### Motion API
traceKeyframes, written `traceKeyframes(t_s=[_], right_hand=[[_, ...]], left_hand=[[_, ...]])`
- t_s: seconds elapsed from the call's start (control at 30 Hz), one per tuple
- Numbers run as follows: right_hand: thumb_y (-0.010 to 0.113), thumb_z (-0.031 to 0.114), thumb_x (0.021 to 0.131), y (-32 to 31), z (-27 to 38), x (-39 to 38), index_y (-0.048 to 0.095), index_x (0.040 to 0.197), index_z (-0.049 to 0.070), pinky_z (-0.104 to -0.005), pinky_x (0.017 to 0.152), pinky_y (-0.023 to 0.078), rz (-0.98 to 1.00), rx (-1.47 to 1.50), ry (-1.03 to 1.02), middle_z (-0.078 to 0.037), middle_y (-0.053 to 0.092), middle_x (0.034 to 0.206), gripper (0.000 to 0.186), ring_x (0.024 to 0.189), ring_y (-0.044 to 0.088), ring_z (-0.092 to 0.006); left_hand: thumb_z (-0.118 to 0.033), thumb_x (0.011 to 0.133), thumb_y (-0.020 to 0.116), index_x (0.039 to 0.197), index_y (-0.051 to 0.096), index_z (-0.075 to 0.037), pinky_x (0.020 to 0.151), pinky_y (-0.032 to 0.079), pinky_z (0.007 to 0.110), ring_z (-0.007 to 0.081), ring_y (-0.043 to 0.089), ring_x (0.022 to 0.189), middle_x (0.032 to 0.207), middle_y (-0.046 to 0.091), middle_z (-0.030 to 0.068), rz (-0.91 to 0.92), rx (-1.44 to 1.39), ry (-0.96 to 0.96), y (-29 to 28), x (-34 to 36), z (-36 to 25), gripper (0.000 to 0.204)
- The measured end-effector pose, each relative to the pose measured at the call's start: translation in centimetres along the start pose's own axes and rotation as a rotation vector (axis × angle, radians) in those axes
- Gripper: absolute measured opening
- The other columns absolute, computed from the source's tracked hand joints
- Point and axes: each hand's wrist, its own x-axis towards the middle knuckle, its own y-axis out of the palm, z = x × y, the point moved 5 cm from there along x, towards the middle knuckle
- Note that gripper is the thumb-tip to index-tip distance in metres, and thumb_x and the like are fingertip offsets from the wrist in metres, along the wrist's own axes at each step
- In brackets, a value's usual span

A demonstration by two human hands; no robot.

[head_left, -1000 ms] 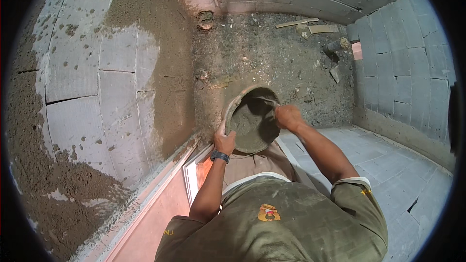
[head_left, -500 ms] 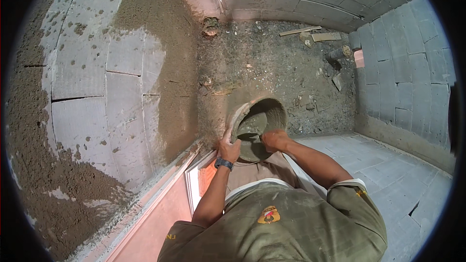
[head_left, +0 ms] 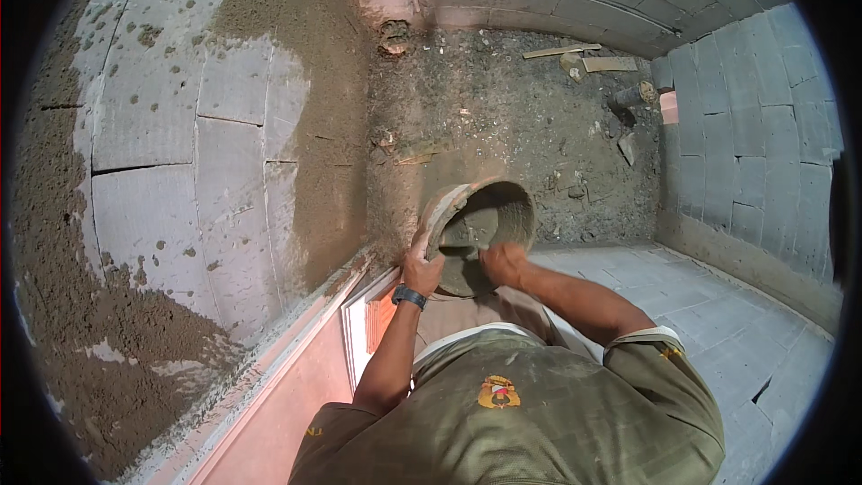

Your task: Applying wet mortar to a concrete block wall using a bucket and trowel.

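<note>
In front of my body a round bucket [head_left: 519,202] is tilted, with its mouth facing me and grey wet mortar [head_left: 473,280] inside. My left hand [head_left: 420,271] grips the bucket's left rim, thumb on the near side; a dark watch is on that wrist. Reaching into the mouth from the right, my right hand [head_left: 504,264] is closed round what looks like the handle of a trowel [head_left: 459,252]. Its dark blade shows against the mortar left of my fist; the handle is hidden by my fingers.
A block wall [head_left: 148,207] partly coated with brown mortar stands at left. Rubble-strewn ground [head_left: 503,126] lies ahead, with wood strips [head_left: 611,64] and a short pipe-like piece [head_left: 636,95] at the far right. A pink panel [head_left: 278,404] and white frame are near my left arm.
My right fist has shifted slightly left inside the bucket with the trowel. The bucket's tilt is nearly the same, and my left hand keeps its hold on the rim.
</note>
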Motion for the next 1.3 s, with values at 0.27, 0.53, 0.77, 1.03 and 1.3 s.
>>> traceKeyframes(t_s=[0.27, 0.53, 0.77, 1.03, 1.3], right_hand=[[0.056, 0.015, 0.081, -4.9, -3.2, -3.7, 0.07, 0.087, 0.005, -0.0432, 0.07, 0.056, 0.165, 0.014, -0.008, -0.016, 0.071, 0.085, 0.018, 0.083, 0.07, -0.0306], [0.058, 0.021, 0.082, 2.1, -8.0, 1.8, 0.065, 0.085, -0.001, -0.0426, 0.062, 0.055, 0.134, 0.18, 0.207, -0.026, 0.067, 0.086, 0.023, 0.079, 0.069, -0.0335], [0.065, 0.014, 0.084, 8.3, -5.6, 0.0, 0.063, 0.084, 0.006, -0.0303, 0.049, 0.049, 0.86, 1.264, 0.41, -0.007, 0.062, 0.069, 0.009, 0.056, 0.059, -0.0155], [0.062, 0.007, 0.086, 0.9, -1.1, -1.1, 0.055, 0.11, 0.003, -0.0265, 0.042, 0.043, 0.669, 1.797, 0.151, -0.001, 0.053, 0.066, 0.025, 0.048, 0.05, -0.0109], [0.059, 0.01, 0.08, -5.7, -8.2, -2.3, 0.062, 0.097, 0.0, -0.0429, 0.056, 0.053, -0.115, 0.375, 0.244, -0.019, 0.067, 0.079, 0.019, 0.067, 0.068, -0.0321]], left_hand=[[-0.003, 0.074, 0.057, 0.129, 0.054, 0.004, 0.099, 0.042, 0.032, 0.0226, 0.058, 0.114, 0.121, 0.063, 0.0198, -0.024, -0.008, 0.031, 1.3, -0.1, -0.6, 0.055], [-0.003, 0.073, 0.055, 0.128, 0.054, 0.005, 0.099, 0.042, 0.032, 0.0229, 0.059, 0.113, 0.12, 0.063, 0.0186, -0.061, -0.048, -0.03, 0.8, -1.1, -0.8, 0.055], [-0.008, 0.073, 0.057, 0.126, 0.056, 0.003, 0.093, 0.046, 0.03, 0.0206, 0.062, 0.106, 0.114, 0.066, 0.0174, -0.037, -0.139, 0.023, 1.3, -0.9, -0.2, 0.055], [0.002, 0.072, 0.053, 0.132, 0.05, 0.005, 0.094, 0.043, 0.026, 0.014, 0.055, 0.107, 0.12, 0.06, 0.0094, 0.013, -0.287, -0.104, 0.2, 0.2, 0.6, 0.06], [0.002, 0.072, 0.053, 0.131, 0.051, 0.005, 0.091, 0.044, 0.026, 0.014, 0.056, 0.102, 0.116, 0.061, 0.0078, -0.043, -0.327, -0.108, 0.4, 1.4, 2.0, 0.059]])
